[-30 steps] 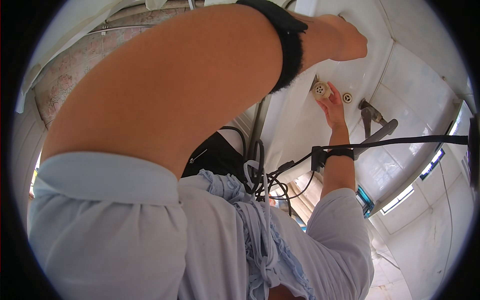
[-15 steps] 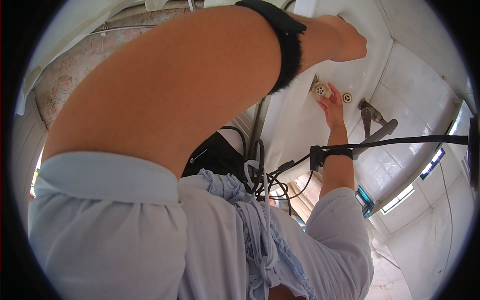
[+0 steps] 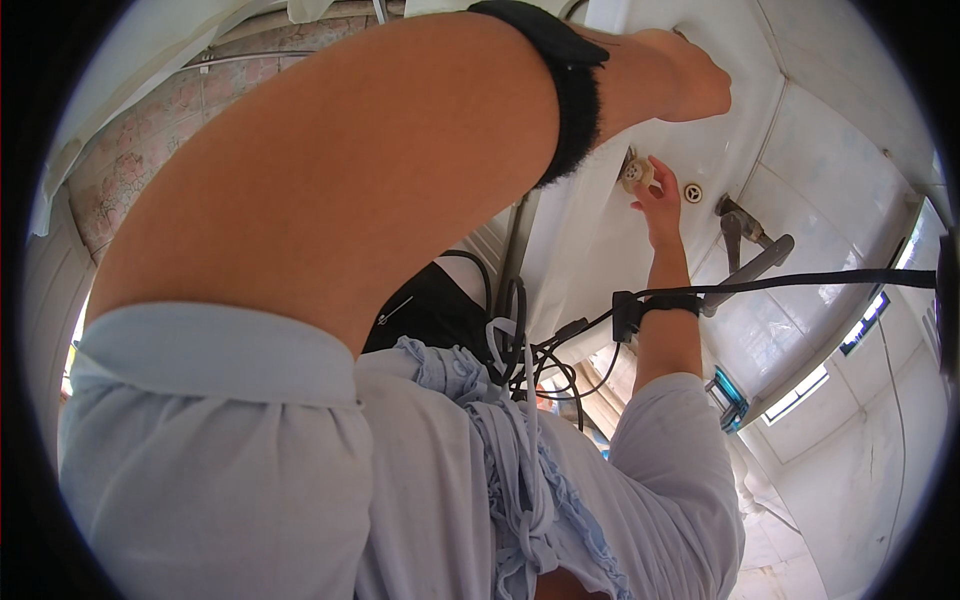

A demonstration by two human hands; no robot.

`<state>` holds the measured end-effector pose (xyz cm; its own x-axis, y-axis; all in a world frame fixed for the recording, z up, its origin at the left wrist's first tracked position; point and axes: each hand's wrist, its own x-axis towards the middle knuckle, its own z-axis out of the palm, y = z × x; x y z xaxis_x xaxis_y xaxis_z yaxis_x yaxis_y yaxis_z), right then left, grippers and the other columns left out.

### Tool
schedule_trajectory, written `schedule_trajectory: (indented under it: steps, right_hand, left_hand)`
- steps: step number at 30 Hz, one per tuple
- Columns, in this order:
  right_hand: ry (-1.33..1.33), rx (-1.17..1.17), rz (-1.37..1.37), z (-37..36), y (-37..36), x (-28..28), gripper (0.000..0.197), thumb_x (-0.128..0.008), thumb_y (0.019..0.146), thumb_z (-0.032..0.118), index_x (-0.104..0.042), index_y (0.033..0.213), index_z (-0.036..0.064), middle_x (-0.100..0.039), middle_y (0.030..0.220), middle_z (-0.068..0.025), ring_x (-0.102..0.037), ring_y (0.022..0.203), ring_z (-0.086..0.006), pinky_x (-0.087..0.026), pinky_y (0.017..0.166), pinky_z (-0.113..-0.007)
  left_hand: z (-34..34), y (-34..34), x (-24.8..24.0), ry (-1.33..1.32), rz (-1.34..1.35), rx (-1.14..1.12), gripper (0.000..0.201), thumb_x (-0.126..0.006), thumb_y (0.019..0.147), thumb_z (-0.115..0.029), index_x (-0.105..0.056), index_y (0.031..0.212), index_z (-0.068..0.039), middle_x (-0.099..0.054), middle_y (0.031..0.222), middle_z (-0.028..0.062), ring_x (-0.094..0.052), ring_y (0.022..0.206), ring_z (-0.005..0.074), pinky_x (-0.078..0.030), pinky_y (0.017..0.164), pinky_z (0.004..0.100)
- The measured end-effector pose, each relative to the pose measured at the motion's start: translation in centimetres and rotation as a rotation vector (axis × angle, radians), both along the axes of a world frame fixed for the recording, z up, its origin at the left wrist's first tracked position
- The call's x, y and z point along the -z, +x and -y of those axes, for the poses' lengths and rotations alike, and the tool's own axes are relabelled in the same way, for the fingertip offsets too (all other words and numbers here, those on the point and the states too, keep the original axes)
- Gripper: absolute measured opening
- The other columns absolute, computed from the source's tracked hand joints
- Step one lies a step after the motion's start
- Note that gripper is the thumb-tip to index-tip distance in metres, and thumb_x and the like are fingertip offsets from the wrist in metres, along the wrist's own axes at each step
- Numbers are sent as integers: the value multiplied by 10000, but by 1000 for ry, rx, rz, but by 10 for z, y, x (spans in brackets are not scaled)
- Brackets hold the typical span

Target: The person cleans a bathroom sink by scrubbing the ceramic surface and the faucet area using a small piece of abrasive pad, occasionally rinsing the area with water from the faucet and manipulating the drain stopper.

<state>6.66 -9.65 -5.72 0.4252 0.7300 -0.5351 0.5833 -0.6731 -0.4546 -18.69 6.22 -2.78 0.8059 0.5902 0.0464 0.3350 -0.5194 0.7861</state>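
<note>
My left arm stretches across the view from the lower left, and my left hand (image 3: 690, 82) is curled over the white basin (image 3: 590, 255) at the upper right. Its fingers are bent out of sight, so what they hold, if anything, is hidden. My right hand (image 3: 659, 197) is lower in the basin, its fingers pinching the edge of a round beige drain strainer (image 3: 636, 177) with holes in its face. The strainer is tilted toward the left. A round drain fitting (image 3: 693, 193) sits in the basin just right of that hand.
A grey metal tap (image 3: 750, 245) juts from the white tiled wall (image 3: 835, 180) on the right. One black cable (image 3: 800, 281) runs across in front of my right forearm, and more cables (image 3: 550, 365) bunch near my waist. A teal-edged object (image 3: 730, 400) lies beyond my right elbow.
My right hand has shifted slightly left with the strainer, whose face has turned more to the left. My left hand has hardly moved.
</note>
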Motion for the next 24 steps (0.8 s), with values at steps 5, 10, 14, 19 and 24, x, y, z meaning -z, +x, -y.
schedule_trajectory:
  steps: [5,10,14,19,24]
  right_hand:
    - [22,-142,152,-5,-13,8,523,-620,682,57,-477,1179,133,-470,1106,-54,-524,754,-115,-501,527,-234]
    - [-17,-57,149,-5,-17,8,520,-631,671,73,-452,1157,120,-513,1120,-102,-562,826,-148,-513,585,-268]
    - [5,-184,228,-5,-16,11,508,-642,668,92,-437,1132,110,-558,1074,-117,-583,860,-176,-508,646,-299]
    - [70,-325,461,-3,-28,13,503,-655,637,190,-428,1076,93,-585,971,-103,-595,839,-238,-482,714,-343]
    - [-75,-378,698,-14,-44,15,521,-637,626,225,-425,1080,84,-553,1020,-111,-579,875,-282,-473,737,-374]
  left_hand:
    - [1,-7,-5,-57,-2,29,295,-442,790,-77,-577,1052,-52,-588,1045,109,-559,964,303,-473,790,406]
    - [1,-5,-1,-27,26,-3,298,-434,790,-94,-583,1045,-55,-589,1046,113,-559,965,301,-467,784,407]
    - [2,-7,-3,-13,-26,-21,245,-405,852,-153,-508,1068,-100,-569,991,97,-564,930,258,-488,743,390]
    - [1,-11,-8,-210,10,-21,250,-385,864,-186,-507,1065,-101,-570,1002,105,-565,928,264,-481,746,400]
    - [1,-5,-1,15,-32,28,245,-411,849,-161,-501,1067,-96,-575,953,105,-574,901,268,-488,739,398]
